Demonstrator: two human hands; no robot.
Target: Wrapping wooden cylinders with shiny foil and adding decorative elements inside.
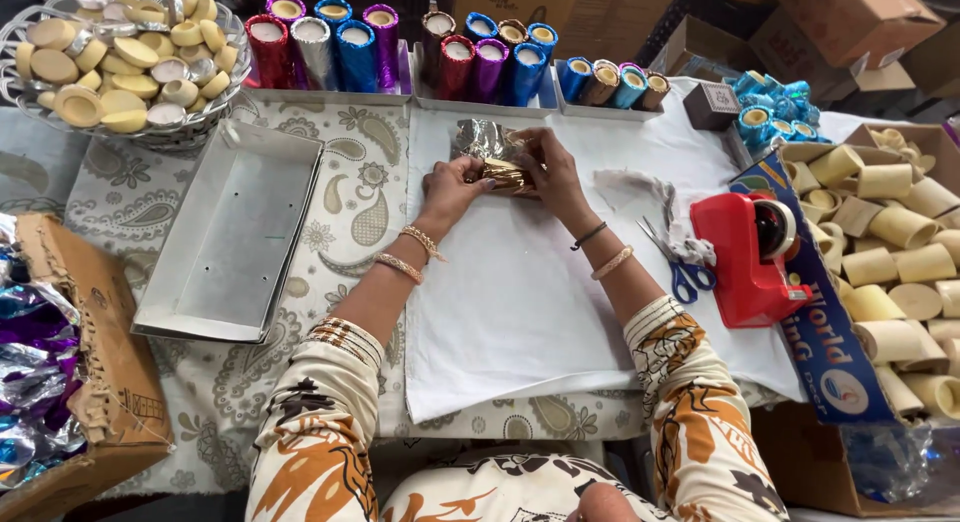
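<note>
Both hands, left hand (450,189) and right hand (553,172), grip pinching the gold-foil candle (506,174) between them.

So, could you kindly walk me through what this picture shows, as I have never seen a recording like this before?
There is no machine here: a camera worn on a person's head looks down at their own two bare hands. The left hand and right hand together hold a small cylinder wrapped in gold foil, with loose silver foil behind it, over a white cloth. To the left lies an empty metal tray; to the right are blue-handled scissors and a red tape dispenser. Trays at the back hold foil-wrapped cylinders in many colours, and a box on the right holds unwrapped cream ones.
</note>
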